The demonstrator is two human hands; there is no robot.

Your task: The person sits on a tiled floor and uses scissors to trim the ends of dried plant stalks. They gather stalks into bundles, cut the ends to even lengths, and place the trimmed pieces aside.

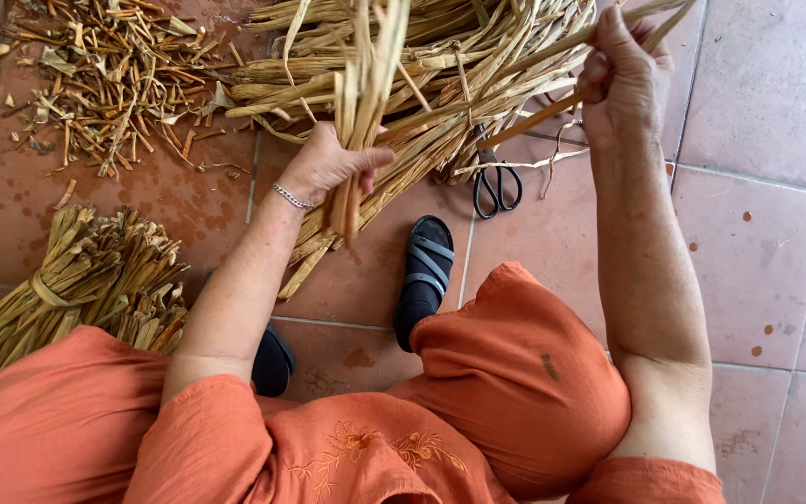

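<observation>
A floor of reddish-brown square tiles (757, 233) fills the frame. Across the lower half sits a person in loose orange clothing (478, 411), with 2 black strapped sandals (424, 271) showing at the centre. A large loose pile of pale dried reed stalks (478, 84) lies along the top centre. A tied bundle of the same straw-coloured stalks (76, 280) rests at the left edge, and a scatter of short cut stalk scraps (114, 84) lies in the upper left. The left hand (328, 168), with a silver bracelet at the wrist, is closed around a small upright bunch of flat dried stalks (361, 103) at the top centre. The right hand (622, 84), upper right, is closed on a few thin long stalks (552, 107) slanting up to the right. Black-handled scissors (494, 182) lie on the floor between the hands, just under the pile
</observation>
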